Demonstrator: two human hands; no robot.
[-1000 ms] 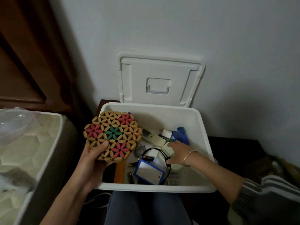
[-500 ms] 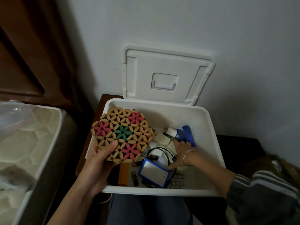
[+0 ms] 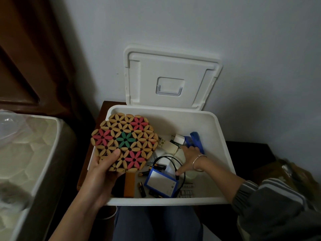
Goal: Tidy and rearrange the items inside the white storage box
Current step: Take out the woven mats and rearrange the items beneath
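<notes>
The white storage box (image 3: 225, 153) stands open in front of me, its lid (image 3: 172, 79) leaning on the wall. My left hand (image 3: 102, 173) grips a round bamboo flower mat (image 3: 125, 141) above the box's left edge. My right hand (image 3: 189, 157) reaches into the box with the thumb stretched out, fingers lying on white items beside a white remote (image 3: 166, 145) and a blue stapler (image 3: 196, 140). Lower in the box lie a blue-framed device (image 3: 161, 184), a black cable (image 3: 181, 173), an orange block (image 3: 129, 184) and loose batteries (image 3: 141, 188).
A mattress (image 3: 26, 153) fills the left side. The box sits on a dark wooden table (image 3: 102, 110) against the wall. A brown bag (image 3: 295, 174) lies at the right. My legs (image 3: 156, 223) are below the box's front rim.
My left hand carried the mat slightly right, over the box's left edge. My right hand slid farther back in the box toward the remote and stapler.
</notes>
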